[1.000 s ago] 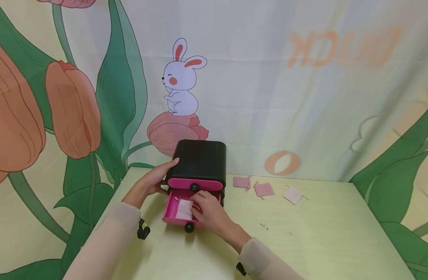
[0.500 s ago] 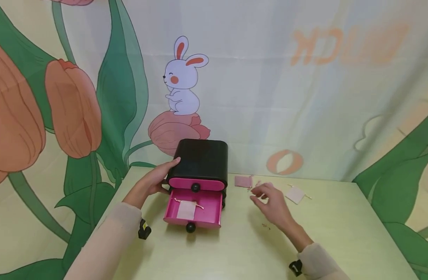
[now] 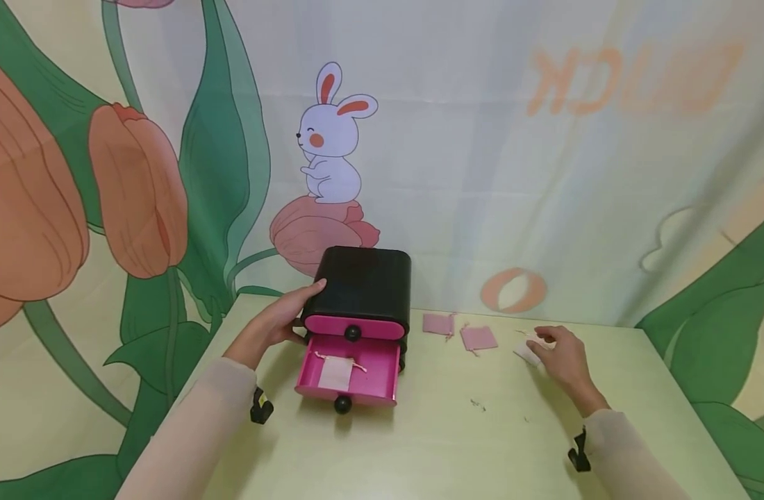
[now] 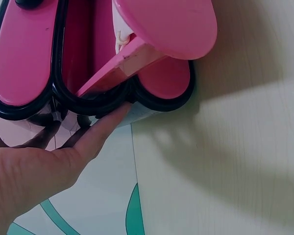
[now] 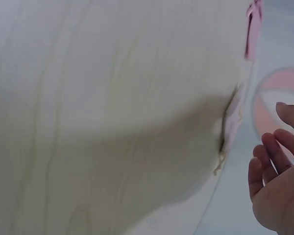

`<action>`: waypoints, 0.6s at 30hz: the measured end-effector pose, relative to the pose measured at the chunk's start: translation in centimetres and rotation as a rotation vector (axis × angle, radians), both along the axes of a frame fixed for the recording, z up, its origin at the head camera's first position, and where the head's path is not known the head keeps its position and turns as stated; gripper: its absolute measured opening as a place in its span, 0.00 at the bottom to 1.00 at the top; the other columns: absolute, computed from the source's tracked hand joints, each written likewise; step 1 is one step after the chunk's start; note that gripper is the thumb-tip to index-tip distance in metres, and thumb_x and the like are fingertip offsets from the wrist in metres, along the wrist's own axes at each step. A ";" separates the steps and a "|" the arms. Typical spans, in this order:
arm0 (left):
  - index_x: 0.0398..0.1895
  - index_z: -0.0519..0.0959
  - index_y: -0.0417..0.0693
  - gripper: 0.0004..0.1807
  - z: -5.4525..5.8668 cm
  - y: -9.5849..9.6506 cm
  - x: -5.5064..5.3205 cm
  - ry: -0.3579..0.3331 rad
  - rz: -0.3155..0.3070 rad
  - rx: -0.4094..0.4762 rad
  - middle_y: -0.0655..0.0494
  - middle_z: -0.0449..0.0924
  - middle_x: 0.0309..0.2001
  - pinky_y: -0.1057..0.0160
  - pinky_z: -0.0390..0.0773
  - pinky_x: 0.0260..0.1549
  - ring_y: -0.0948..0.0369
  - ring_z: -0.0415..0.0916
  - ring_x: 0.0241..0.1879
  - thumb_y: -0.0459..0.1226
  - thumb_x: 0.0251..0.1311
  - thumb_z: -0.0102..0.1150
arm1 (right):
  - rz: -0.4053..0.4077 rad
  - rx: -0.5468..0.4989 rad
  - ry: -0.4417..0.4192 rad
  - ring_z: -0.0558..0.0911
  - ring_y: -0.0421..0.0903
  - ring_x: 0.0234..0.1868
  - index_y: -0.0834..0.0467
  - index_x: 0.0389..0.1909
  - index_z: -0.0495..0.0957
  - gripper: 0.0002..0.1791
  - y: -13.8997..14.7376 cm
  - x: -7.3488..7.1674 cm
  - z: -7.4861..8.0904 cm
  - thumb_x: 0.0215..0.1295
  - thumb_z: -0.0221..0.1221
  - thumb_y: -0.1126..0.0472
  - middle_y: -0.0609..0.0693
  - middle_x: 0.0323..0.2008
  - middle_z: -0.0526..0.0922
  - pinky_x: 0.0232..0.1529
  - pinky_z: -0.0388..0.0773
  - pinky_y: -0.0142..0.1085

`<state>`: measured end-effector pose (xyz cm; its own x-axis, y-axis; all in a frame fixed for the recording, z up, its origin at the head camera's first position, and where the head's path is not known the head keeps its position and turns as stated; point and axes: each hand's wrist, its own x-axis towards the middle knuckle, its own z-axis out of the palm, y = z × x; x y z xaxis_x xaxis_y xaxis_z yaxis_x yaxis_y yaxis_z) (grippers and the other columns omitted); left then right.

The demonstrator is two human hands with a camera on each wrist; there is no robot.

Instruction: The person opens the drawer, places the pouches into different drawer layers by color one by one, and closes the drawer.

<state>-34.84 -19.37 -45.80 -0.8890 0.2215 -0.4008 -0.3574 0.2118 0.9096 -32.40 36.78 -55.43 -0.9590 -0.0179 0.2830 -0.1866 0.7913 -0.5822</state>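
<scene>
My left hand (image 3: 280,318) rests against the left side of a small black cabinet (image 3: 364,281) with pink drawers, one fingertip on its top edge. In the left wrist view, the hand's fairly straight thumb (image 4: 105,126) lies along the cabinet's side. A pulled-out pink drawer (image 3: 382,364) holds a pale drawstring pouch (image 3: 336,373). On the right, my right hand (image 3: 566,357) hovers over another pale drawstring pouch (image 3: 527,351), partly covering it in the head view. The right wrist view shows its loosely bent fingers (image 5: 269,154) apart from that pouch (image 5: 232,120).
Two pink drawstring pouches, one (image 3: 438,324) nearer the cabinet and another (image 3: 479,338) beside it, lie along the table's back edge. Small bits (image 3: 477,404) lie on the pale table (image 3: 432,444). A printed curtain (image 3: 444,173) hangs behind.
My right hand has left the drawer and moved right to the pale pouch on the table. The pouch in the drawer is uncovered. The left hand stays on the cabinet.
</scene>
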 end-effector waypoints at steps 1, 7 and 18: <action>0.86 0.50 0.53 0.49 -0.1 0.0 0.0 0.000 0.000 0.000 0.39 0.51 0.82 0.25 0.74 0.58 0.28 0.56 0.75 0.68 0.73 0.49 | -0.010 0.011 -0.027 0.78 0.68 0.56 0.72 0.63 0.78 0.24 0.3 -0.1 -0.1 0.75 0.65 0.59 0.71 0.56 0.81 0.55 0.77 0.63; 0.86 0.50 0.53 0.49 -0.1 0.0 0.0 -0.002 0.007 -0.007 0.39 0.51 0.82 0.25 0.74 0.58 0.28 0.56 0.75 0.68 0.72 0.49 | -0.091 0.114 -0.162 0.73 0.77 0.61 0.76 0.64 0.76 0.27 1.1 -0.7 -0.7 0.74 0.63 0.59 0.76 0.60 0.77 0.60 0.72 0.68; 0.87 0.50 0.54 0.50 -0.1 0.0 0.0 0.001 0.002 -0.015 0.39 0.51 0.82 0.25 0.73 0.58 0.28 0.55 0.75 0.68 0.72 0.49 | -0.165 0.057 -0.182 0.77 0.61 0.41 0.71 0.46 0.77 0.15 1.8 -1.2 -2.3 0.70 0.65 0.63 0.64 0.39 0.79 0.41 0.74 0.49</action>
